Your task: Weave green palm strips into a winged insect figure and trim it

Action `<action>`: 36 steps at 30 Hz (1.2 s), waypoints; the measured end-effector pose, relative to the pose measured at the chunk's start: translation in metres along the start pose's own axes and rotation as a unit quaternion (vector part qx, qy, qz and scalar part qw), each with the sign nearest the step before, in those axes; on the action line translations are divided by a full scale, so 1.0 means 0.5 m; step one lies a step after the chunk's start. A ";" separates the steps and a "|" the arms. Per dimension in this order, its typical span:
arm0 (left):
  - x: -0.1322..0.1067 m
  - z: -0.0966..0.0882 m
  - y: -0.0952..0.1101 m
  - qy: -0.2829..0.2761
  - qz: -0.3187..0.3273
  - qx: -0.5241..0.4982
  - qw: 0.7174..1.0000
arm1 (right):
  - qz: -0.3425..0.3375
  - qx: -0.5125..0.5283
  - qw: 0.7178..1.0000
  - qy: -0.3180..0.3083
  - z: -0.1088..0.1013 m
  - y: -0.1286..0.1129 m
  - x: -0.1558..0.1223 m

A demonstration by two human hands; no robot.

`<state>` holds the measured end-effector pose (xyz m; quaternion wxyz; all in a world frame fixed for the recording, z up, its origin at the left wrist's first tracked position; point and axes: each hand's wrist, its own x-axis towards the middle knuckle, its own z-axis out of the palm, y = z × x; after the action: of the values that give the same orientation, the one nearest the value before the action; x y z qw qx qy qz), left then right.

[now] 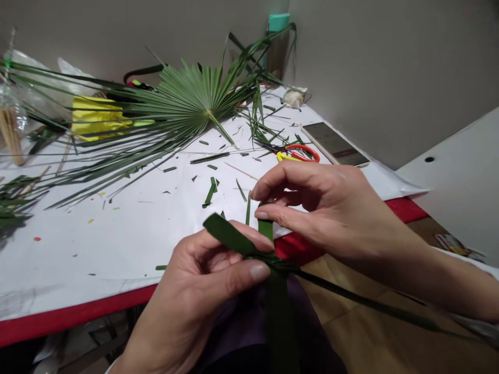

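Observation:
My left hand (pixel 202 291) is closed, thumb and forefinger pinching a folded green palm leaf strip (pixel 230 236) where its bands cross. My right hand (pixel 323 208) is closed too, its fingertips pinching an upright end of the same strip just above the crossing. Long tails of the strip hang down over my lap and run off to the lower right. Both hands hover just off the near edge of the white-topped table (pixel 117 234).
A large fan palm leaf (pixel 183 104) lies across the back of the table among several cut leaf scraps. Red and yellow handled scissors (pixel 296 152) and a dark phone (pixel 335 143) sit at the right. A yellow cloth (pixel 97 117) and a jar of wooden sticks (pixel 10 124) stand left.

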<state>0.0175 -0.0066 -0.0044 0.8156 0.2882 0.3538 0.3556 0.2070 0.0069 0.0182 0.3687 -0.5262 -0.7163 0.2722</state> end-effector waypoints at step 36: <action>0.012 -0.008 -0.004 0.131 0.160 0.147 0.967 | 0.120 0.238 0.963 0.024 0.017 -0.015 0.003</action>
<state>0.0183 -0.0024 -0.0105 0.6436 0.4088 0.4551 0.4600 0.1958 0.0063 0.0194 0.4647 -0.5117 -0.5533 0.4648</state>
